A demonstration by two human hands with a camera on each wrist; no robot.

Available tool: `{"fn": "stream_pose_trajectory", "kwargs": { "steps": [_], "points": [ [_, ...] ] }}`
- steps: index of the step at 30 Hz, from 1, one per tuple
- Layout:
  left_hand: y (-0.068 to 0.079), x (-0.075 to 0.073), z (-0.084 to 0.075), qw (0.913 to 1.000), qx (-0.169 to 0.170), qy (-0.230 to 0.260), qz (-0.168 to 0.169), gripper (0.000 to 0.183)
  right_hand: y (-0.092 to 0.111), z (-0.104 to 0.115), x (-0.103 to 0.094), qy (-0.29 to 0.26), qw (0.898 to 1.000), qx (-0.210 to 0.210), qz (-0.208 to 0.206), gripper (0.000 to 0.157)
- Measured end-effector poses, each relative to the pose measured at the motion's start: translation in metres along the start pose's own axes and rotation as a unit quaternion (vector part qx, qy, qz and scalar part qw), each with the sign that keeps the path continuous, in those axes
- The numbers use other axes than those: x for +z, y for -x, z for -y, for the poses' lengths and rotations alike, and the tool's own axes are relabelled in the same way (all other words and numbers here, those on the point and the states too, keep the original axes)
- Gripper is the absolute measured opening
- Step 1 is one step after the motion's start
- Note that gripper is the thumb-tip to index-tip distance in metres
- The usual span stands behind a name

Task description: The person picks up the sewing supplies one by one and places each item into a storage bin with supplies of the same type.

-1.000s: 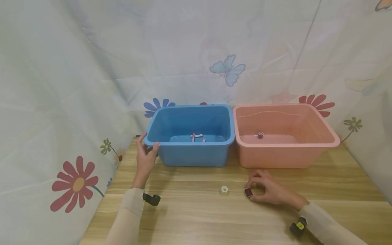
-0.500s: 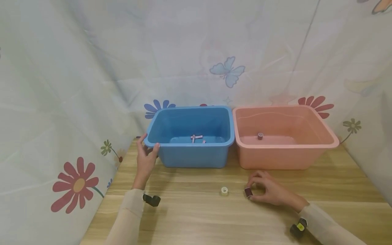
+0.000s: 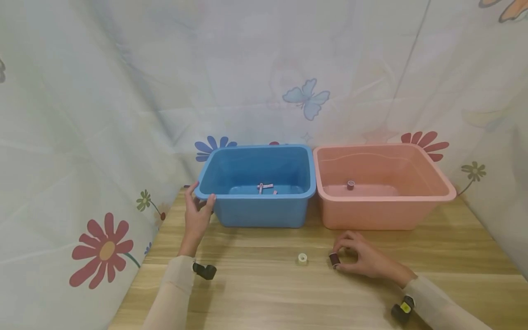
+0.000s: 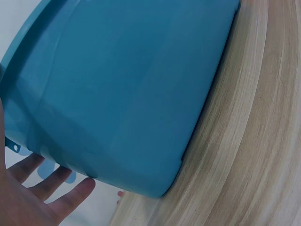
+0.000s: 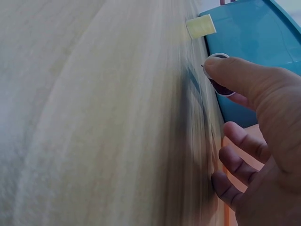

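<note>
With thumb and fingers my right hand [image 3: 363,257] pinches a small dark maroon thread spool [image 3: 334,260], low over the table in the head view. The right wrist view shows the thumb on the spool's pale end, with the other fingers spread below. A pale yellow thread spool [image 3: 302,258] stands on the table left of it. My left hand [image 3: 196,220] holds the front left corner of the blue bin [image 3: 260,211], thumb on the front and fingers along the side. In the left wrist view, several fingers [image 4: 73,200] lie against the bin's wall.
A pink bin [image 3: 371,214] stands right of the blue one, with a dark spool [image 3: 350,185] inside. Small pink clips [image 3: 261,188] lie in the blue bin. Behind both hangs a flowered curtain [image 3: 247,68]. The wooden table [image 3: 264,293] extends in front.
The head view has tilted slightly, so everything sits a little lower. Both hands keep their places, the right with the maroon spool, the left at the blue bin's corner.
</note>
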State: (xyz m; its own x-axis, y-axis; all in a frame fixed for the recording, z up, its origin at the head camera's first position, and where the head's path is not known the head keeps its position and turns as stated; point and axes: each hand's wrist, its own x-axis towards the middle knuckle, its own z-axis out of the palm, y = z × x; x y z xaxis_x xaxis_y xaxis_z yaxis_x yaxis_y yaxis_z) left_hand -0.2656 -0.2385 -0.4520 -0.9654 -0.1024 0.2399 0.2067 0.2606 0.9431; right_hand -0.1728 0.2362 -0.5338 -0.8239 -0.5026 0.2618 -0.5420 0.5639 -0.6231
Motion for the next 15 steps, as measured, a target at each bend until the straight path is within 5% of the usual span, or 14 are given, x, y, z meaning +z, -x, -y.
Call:
{"fn": "stream_pose_trajectory", "kwargs": {
  "steps": [15],
  "points": [
    [0.0026,0.001,-0.0056,1.0,-0.001,0.008,-0.001,0.076,0.0013,-0.0022,-0.0015,0.001,0.999,-0.023,-0.026,0.035]
  ]
}}
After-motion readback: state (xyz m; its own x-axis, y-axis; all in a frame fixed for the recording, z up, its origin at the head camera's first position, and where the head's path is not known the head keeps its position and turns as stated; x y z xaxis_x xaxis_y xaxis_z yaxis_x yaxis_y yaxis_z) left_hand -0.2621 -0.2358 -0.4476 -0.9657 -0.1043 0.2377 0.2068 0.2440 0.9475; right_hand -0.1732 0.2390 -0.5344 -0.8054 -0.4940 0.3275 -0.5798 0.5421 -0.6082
